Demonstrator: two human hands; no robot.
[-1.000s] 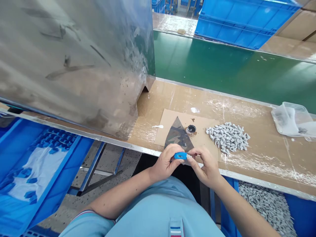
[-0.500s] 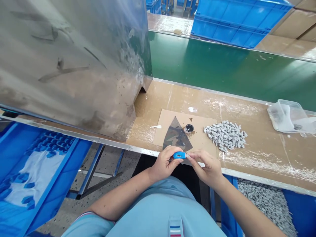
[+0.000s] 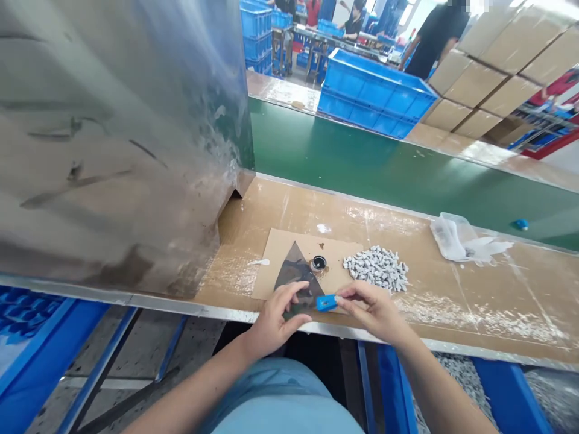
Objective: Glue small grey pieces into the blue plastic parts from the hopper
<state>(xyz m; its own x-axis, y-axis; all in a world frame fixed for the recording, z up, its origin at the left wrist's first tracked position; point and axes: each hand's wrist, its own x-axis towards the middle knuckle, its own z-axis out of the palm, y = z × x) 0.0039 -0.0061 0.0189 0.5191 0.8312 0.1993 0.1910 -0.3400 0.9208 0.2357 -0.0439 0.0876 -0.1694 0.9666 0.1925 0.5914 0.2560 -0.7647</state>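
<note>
My right hand (image 3: 368, 307) pinches one end of a small blue plastic part (image 3: 326, 302) that has a slot in it. Just left of the part, my left hand (image 3: 279, 313) is empty, thumb and fingers spread apart. Beneath both hands lies a dark camouflage-patterned triangular sheet (image 3: 296, 271) on a piece of cardboard (image 3: 280, 247). Beside the sheet stands a small round pot of black liquid (image 3: 318, 263). To the right is a heap of small grey-white pieces (image 3: 377, 268).
A metal sheet panel (image 3: 113, 169) rises on the left. Behind the bench runs a green conveyor belt (image 3: 362, 157) carrying a small blue piece (image 3: 522, 224). A clear plastic tub (image 3: 452, 235) sits at right; blue crates (image 3: 371, 96) and cardboard boxes (image 3: 488, 78) stand beyond. People work farther back.
My left hand has let go of the blue part and opened, moving left. The part stays in my right hand. My view has tilted up and right; a blue piece now shows on the belt.
</note>
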